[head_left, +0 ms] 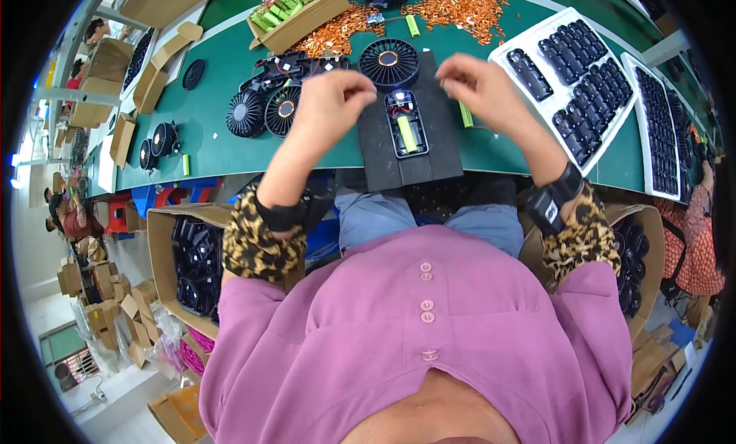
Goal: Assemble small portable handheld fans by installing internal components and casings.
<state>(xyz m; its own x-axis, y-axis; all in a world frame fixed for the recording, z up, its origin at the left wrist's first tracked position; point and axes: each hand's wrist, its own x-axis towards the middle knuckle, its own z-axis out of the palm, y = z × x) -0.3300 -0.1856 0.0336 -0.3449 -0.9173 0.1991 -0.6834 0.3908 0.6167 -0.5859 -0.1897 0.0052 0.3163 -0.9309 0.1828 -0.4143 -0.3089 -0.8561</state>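
In front of me a black handheld fan lies on a dark mat (pixel 376 149). Its round grille (pixel 389 63) points away from me, and its opened handle (pixel 406 126) points toward me. Inside the handle sit a green battery cell (pixel 406 134), some red wire and a small lit board. My left hand (pixel 328 107) hovers left of the handle with thumb and fingertips pinched together. My right hand (pixel 487 95) is raised to the right of the grille, fingers curled in to the thumb. Anything in either pinch is too small to make out. Another green cell (pixel 466 114) lies below my right hand.
More black fans (pixel 261 111) crowd the left of the green table. Beyond are a carton of green cells (pixel 299 15) and heaps of small orange parts (pixel 460 13). White trays of black handle shells (pixel 571 88) stand at right. Cartons of black parts (pixel 195 260) flank my lap.
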